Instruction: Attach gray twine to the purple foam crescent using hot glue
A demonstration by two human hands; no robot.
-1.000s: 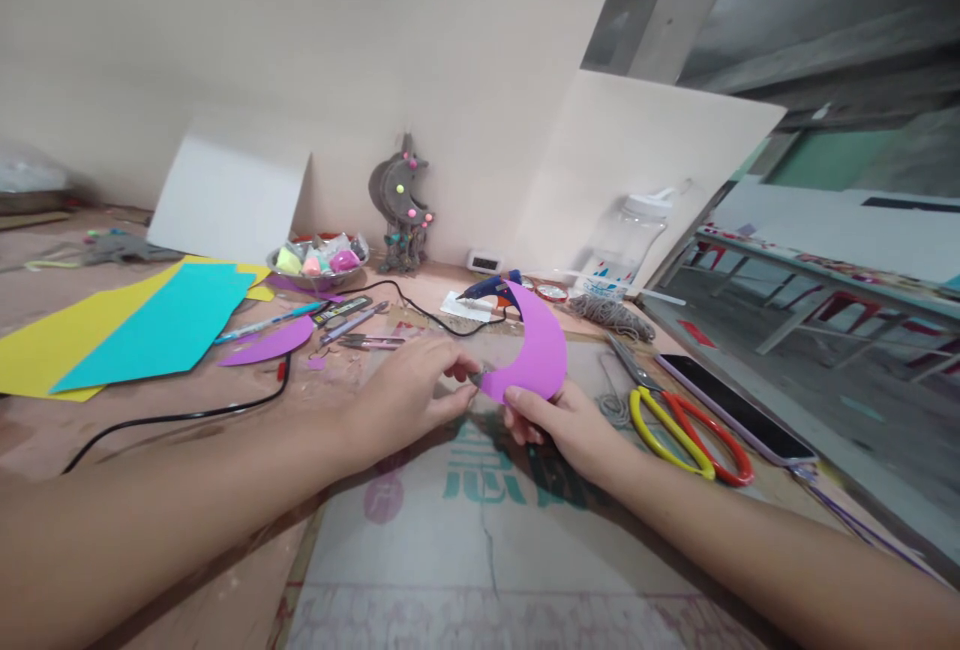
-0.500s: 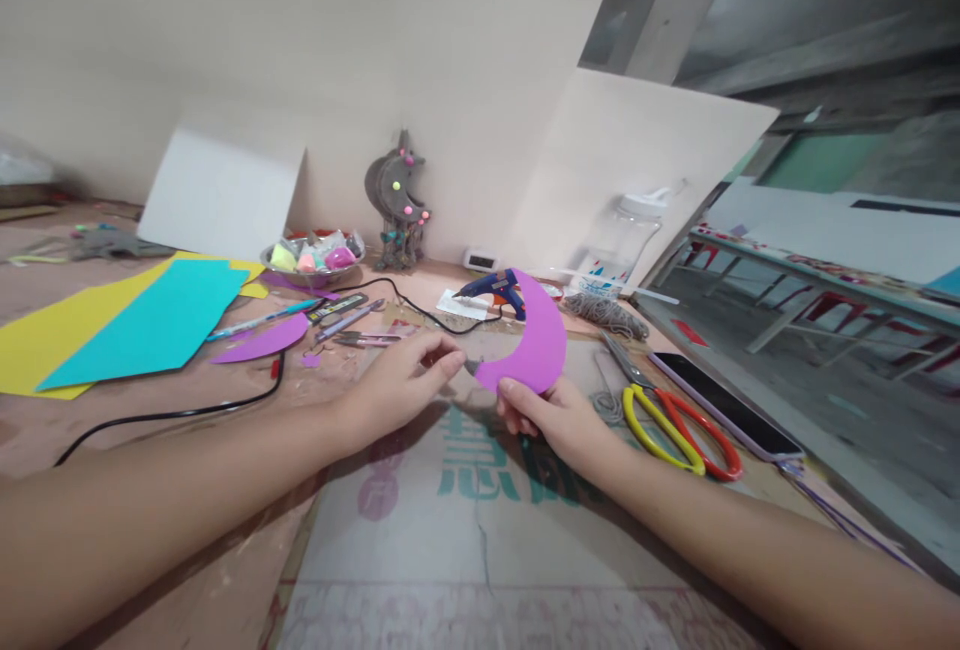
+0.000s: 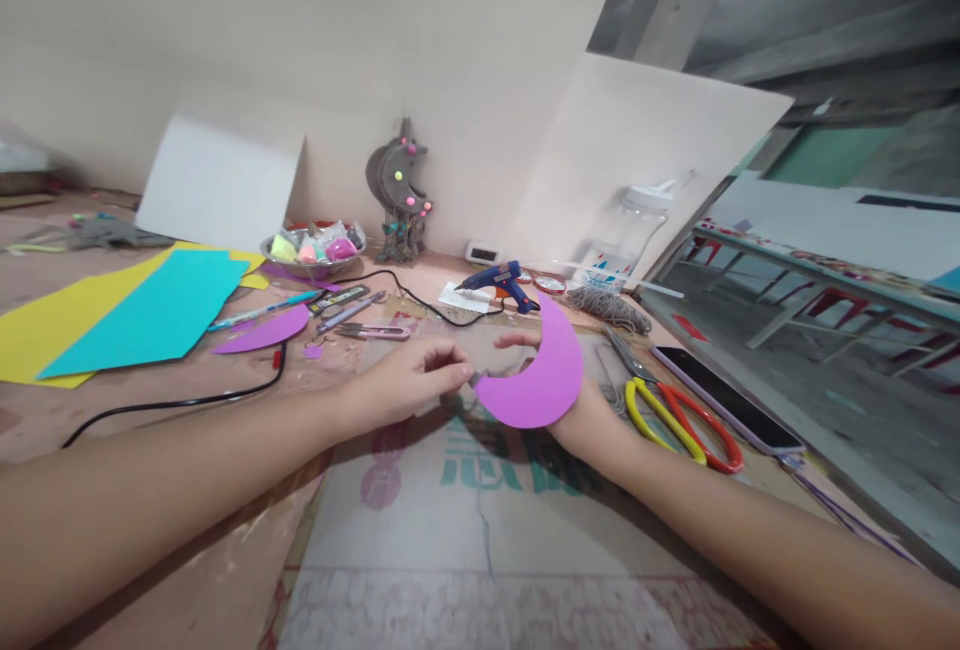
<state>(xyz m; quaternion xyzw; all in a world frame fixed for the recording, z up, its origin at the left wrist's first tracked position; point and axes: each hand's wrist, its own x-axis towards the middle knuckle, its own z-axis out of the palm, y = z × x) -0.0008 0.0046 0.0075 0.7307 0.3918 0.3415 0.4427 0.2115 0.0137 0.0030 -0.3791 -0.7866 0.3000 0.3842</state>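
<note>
A purple foam crescent stands on edge above the printed cardboard mat. My right hand holds it from behind; most of the hand is hidden by the foam and only a fingertip shows past its upper horn. My left hand is closed in a pinch at the crescent's lower left tip, on a small grey piece that I cannot name. Both forearms rest low over the table.
Red and yellow scissors and a phone lie to the right. A blue glue gun, grey yarn and a plastic jar sit behind. Left are cyan and yellow sheets, a black cable and a bowl.
My right hand has shifted from gripping the crescent's lower edge to behind it, and the crescent has turned and moved slightly right. My left hand keeps its pinch at the tip.
</note>
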